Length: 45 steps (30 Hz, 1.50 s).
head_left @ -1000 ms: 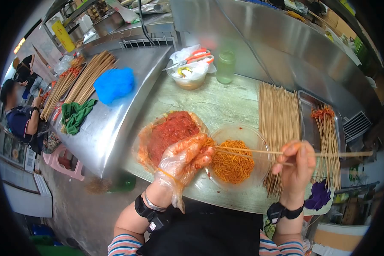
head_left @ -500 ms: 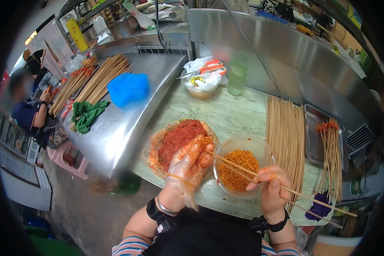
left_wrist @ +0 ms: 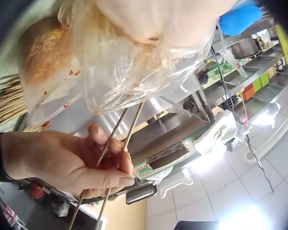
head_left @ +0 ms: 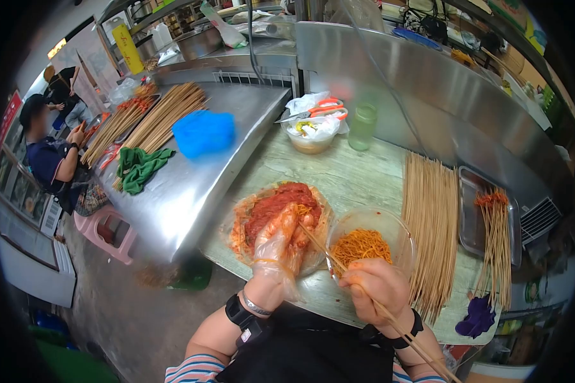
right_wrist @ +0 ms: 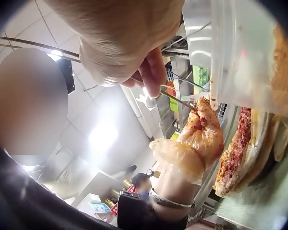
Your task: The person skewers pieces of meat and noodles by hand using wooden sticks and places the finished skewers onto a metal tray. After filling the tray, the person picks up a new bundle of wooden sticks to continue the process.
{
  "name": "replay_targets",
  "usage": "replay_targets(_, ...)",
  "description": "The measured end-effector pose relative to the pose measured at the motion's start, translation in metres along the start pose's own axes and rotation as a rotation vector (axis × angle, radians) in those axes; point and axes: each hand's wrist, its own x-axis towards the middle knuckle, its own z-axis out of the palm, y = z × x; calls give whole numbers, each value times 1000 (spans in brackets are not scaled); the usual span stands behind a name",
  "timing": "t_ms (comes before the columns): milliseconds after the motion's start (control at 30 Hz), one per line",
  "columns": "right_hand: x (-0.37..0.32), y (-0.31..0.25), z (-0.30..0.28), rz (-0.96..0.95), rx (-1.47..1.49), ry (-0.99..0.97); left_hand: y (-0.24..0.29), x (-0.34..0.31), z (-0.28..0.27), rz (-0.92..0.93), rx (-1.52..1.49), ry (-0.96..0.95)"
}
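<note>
My left hand [head_left: 276, 241], in a clear plastic glove smeared red, curls its fingers round orange shreds [head_left: 303, 210] over the near side of a plastic-lined heap of red minced paste [head_left: 281, 203]. Bare, my right hand [head_left: 378, 288] grips two thin bamboo skewers [left_wrist: 119, 124], slanting up toward the left hand. Their tips end at the gloved fingers, where the glove partly hides them. Between the hands stands a clear tub [head_left: 410, 237] with more orange shreds [head_left: 362, 244]; the right hand overlaps its near edge in the head view.
To the right lie a wide row of bamboo skewers [head_left: 431, 223], a metal tray [head_left: 469, 198] with red-tipped skewers, and a purple cloth [head_left: 476, 317]. Behind are scissors [head_left: 322, 110] on a bowl and a green glass [head_left: 363, 127]. A seated person [head_left: 48, 153] works at left.
My right hand has swung left and down toward the tub, turning the skewers from nearly level to steeply slanted. The gloved left hand stays by the red paste.
</note>
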Motion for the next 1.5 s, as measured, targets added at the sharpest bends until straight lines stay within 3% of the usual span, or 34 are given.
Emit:
replay_targets(633, 5, 3, 33, -57, -51, -68, 6, 11, -20, 207, 237, -43)
replay_targets(967, 2, 8, 43, -9, -99, -80, 3, 0, -16, 116, 318, -47)
replay_targets(1033, 3, 4, 42, 60, -26, -86, -1, -2, -8, 161, 292, -84)
replay_targets(1067, 3, 3, 38, 102, -12, -82, 1, 0, -19, 97, 321, -100)
replay_targets(1100, -2, 7, 41, 88, -10, -71, -1, -3, -16, 262, 362, -168)
replay_targets(1200, 5, 0, 28, 206, 108, 71, 15, 12, -24, 417, 558, -320)
replay_targets(1300, -16, 1, 1, 537, 510, 87, 34, 30, -43, 366, 530, -109)
replay_targets(1400, -41, 7, -33, 797, 733, 245, 31, 32, -45, 443, 696, -113)
replay_targets(1433, -48, 9, -45, 809, 697, 368, 27, 27, -42, 366, 403, -149)
replay_targets(1500, -65, 17, -73, 820, 620, 632, 26, 25, -46, 422, 588, -85)
